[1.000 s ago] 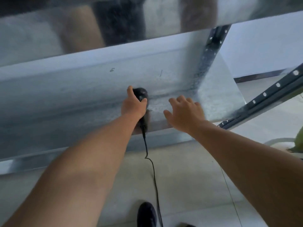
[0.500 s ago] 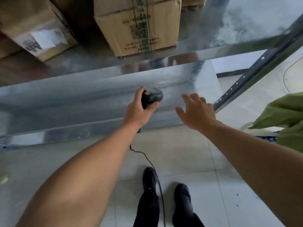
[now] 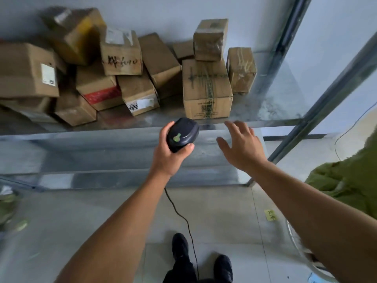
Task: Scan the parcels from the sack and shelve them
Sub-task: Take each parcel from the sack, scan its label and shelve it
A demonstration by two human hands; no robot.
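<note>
Parcels [image 3: 207, 88] in brown cardboard crowd the upper metal shelf [image 3: 271, 111] from nine o'clock round to one o'clock. Some are stacked and several are tipped against one another, so a good share of the shelving looks done. The green sack [image 3: 346, 180] slumps at four o'clock, well apart from the parcels. I cannot tell whether it holds more, as its mouth is out of sight. No parcel is in either of the hands, so I judge the next one has to be fetched from there.

The left hand [image 3: 169, 156] wraps fingers and thumb round the black barcode scanner [image 3: 182, 134], held just before the shelf's front edge. Its cable [image 3: 179, 213] trails down toward six o'clock past the shoes [image 3: 180, 246]. The right hand [image 3: 242, 146] is spread, fingers straight, holding nothing, near the same edge.

Open room lies on the shelf at two o'clock, right of the tall box, bounded by the slanted upright post [image 3: 336, 86]. The lower shelf [image 3: 102, 152] beneath the hands shows bare metal.
</note>
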